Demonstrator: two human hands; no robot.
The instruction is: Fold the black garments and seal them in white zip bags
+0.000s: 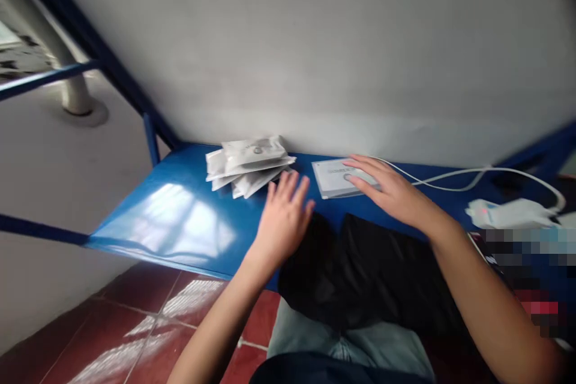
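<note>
**A:** Start at your fingertips. What are they doing?

**B:** Your left hand (284, 216) has its fingers stretched out and loosely spread, holding nothing. The tips reach toward the stack of white pouches (249, 165) and sit just beside its near right corner; the blur keeps me from telling whether they touch it. Your right hand (390, 191) lies flat, fingers extended and slightly apart, resting on the near right part of the white flat box (336, 179).

**A:** And where do those two things lie?

**B:** Both are on the blue table (180, 216), at its far edge close to the grey wall (315, 42). The pouches are fanned in a loose pile left of the box, with a small gap of blue surface between them.

**A:** What else is around you?

**B:** A white cable (454, 177) runs from behind your right hand off to the right, looping to a white device (508, 213) with a small red light. A black cloth (360, 270) lies on the near part of the table, under and between your forearms. Far left there is a blue metal frame (150, 135), and red floor tiles (148, 306) below the table edge.

**A:** Anything in the way?

**B:** Only your right hand, which covers part of the box top.
</note>
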